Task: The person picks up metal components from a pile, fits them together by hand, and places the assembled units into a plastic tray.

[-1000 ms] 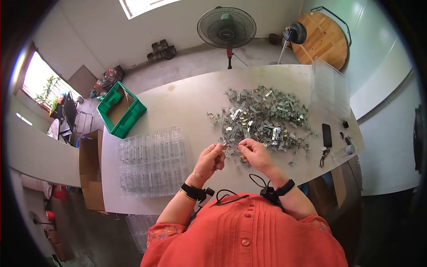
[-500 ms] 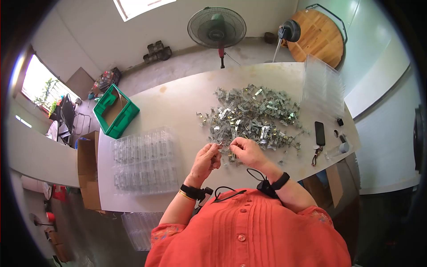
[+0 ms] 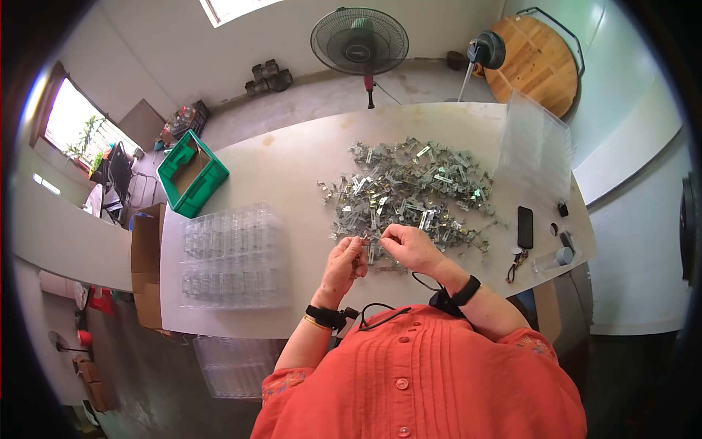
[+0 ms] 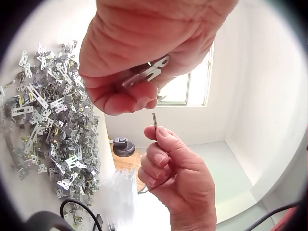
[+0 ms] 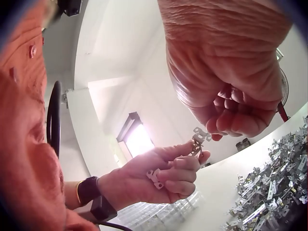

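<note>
Two hands are close together over a pale table [image 3: 307,157], mid-frame in the head view.
A pile of metal parts [image 3: 417,186] spreads above them, right of centre; the left hand [image 3: 341,269] curls round small metal brackets [image 5: 155,178], while the right hand [image 3: 415,250] pinches a thin pin [image 4: 154,120].

Surroundings of the work area. Far centre: a large round black pedestal fan [image 3: 359,40], with stacked dark blocks [image 3: 268,78] on the floor to its left. Far right: a smaller dark fan on a pale pole [image 3: 488,50], beside a round, light-brown wooden tabletop [image 3: 537,62] tilted on edge. Far left: a bright window [image 3: 73,121] with a leafy green plant [image 3: 91,139]. On the white table [image 3: 292,157]: left, a green rectangular plastic crate [image 3: 205,192]; right, a black rectangular phone [image 3: 525,228]. Near left: a brown cardboard box [image 3: 148,300] beside the table.
</note>
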Demonstrator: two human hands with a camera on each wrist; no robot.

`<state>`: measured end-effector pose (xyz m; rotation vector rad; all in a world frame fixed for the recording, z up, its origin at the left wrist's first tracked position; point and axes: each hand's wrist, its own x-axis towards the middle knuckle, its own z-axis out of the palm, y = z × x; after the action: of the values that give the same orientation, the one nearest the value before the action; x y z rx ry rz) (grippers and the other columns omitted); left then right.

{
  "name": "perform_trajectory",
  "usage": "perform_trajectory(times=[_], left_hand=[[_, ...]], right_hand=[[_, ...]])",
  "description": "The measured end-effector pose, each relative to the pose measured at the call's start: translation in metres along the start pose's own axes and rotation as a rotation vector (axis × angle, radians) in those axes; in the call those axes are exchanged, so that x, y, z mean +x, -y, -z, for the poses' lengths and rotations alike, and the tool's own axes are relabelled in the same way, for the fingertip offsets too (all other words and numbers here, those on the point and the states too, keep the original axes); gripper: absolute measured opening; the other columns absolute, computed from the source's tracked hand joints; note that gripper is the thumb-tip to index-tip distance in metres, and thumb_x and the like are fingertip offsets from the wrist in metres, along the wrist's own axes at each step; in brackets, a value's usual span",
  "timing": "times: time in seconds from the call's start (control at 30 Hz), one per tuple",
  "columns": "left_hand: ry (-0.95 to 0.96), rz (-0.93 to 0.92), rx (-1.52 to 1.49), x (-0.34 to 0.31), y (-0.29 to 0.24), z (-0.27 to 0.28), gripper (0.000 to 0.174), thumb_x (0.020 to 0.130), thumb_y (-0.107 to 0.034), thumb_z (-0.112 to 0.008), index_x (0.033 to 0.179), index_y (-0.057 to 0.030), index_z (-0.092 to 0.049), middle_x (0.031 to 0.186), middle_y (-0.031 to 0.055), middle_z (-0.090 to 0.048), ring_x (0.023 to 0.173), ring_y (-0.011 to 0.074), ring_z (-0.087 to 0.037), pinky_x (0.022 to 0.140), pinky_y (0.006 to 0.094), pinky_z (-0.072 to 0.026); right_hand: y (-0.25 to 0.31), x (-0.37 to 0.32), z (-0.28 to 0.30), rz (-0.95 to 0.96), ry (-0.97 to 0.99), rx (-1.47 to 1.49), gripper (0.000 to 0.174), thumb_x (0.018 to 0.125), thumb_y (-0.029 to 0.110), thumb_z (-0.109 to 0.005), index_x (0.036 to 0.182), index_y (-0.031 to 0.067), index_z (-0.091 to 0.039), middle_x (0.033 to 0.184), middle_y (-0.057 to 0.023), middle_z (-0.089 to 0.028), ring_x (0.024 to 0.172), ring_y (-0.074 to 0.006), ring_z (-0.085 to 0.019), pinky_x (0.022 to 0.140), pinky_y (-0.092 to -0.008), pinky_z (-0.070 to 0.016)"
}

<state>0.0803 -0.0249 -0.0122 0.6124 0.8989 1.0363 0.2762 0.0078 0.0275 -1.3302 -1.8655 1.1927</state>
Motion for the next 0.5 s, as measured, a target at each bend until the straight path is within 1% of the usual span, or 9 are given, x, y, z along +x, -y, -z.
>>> perform_trajectory(times=[0.13,0.2,0.27,0.33,0.4,0.47,0.5], left_hand=[[0.017,0.001,-0.016,-0.001,0.001,-0.001,0.024,0.102,-0.031,-0.049,0.1,-0.0073,-0.054,0.065,0.0007,-0.051,0.047,0.0094,-0.044,0.044,0.0222,-0.0363],[0.023,-0.006,0.026,-0.003,-0.003,0.002,0.024,0.101,-0.031,-0.05,0.1,-0.0074,-0.054,0.065,0.0003,-0.052,0.047,0.0088,-0.044,0.044,0.0216,-0.0359],[0.031,-0.018,0.068,-0.005,-0.01,0.007,0.024,0.101,-0.031,-0.051,0.1,-0.0075,-0.054,0.065,-0.0001,-0.052,0.048,0.0082,-0.044,0.044,0.021,-0.0356],[0.013,-0.016,0.227,-0.008,-0.017,0.015,0.024,0.1,-0.032,-0.053,0.099,-0.0074,-0.054,0.065,-0.0006,-0.052,0.048,0.007,-0.045,0.043,0.0201,-0.035],[0.035,-0.036,0.274,-0.013,-0.024,0.023,0.024,0.1,-0.032,-0.053,0.098,-0.0075,-0.054,0.065,-0.0008,-0.052,0.048,0.0066,-0.045,0.043,0.02,-0.035],[0.066,-0.059,0.32,-0.016,-0.03,0.031,0.024,0.1,-0.032,-0.053,0.098,-0.0076,-0.054,0.065,-0.0009,-0.053,0.049,0.0062,-0.045,0.043,0.0199,-0.0349],[0.07,-0.051,0.334,-0.018,-0.033,0.034,0.022,0.1,-0.031,-0.052,0.097,-0.0084,-0.054,0.063,-0.0015,-0.051,0.048,0.0062,-0.044,0.043,0.02,-0.0335]], right_hand=[[0.001,0.0,0.0,-0.009,0.001,-0.017,0.018,0.089,0.02,-0.061,0.09,0.0028,-0.064,0.062,-0.004,-0.057,0.056,-0.0103,-0.05,0.053,-0.0292,-0.0409],[0.008,0.0,0.0,-0.045,0.03,-0.065,0.021,0.088,0.023,-0.059,0.093,0.0033,-0.065,0.071,-0.0141,-0.064,0.063,-0.0254,-0.062,0.061,-0.0366,-0.0473],[0.007,0.001,-0.006,-0.024,0.029,-0.08,0.021,0.089,0.023,-0.059,0.093,0.0032,-0.065,0.072,-0.0142,-0.064,0.064,-0.0262,-0.062,0.061,-0.0371,-0.0475],[0.01,0.001,-0.012,0.003,0.032,-0.099,0.021,0.089,0.023,-0.059,0.093,0.0031,-0.065,0.072,-0.0143,-0.064,0.065,-0.0271,-0.063,0.062,-0.0376,-0.0476],[0.016,0.0,-0.02,-0.014,0.038,-0.082,0.02,0.089,0.022,-0.058,0.093,0.0028,-0.064,0.074,-0.015,-0.064,0.067,-0.0286,-0.063,0.063,-0.0385,-0.0476],[0.017,0.001,-0.029,0.021,0.027,-0.101,0.019,0.09,0.021,-0.058,0.092,0.0025,-0.063,0.074,-0.0155,-0.064,0.068,-0.0285,-0.063,0.063,-0.0386,-0.0475],[0.02,0.001,-0.033,-0.007,0.039,-0.07,0.019,0.09,0.021,-0.059,0.092,0.0024,-0.063,0.074,-0.015,-0.064,0.068,-0.0273,-0.063,0.062,-0.038,-0.0475]])
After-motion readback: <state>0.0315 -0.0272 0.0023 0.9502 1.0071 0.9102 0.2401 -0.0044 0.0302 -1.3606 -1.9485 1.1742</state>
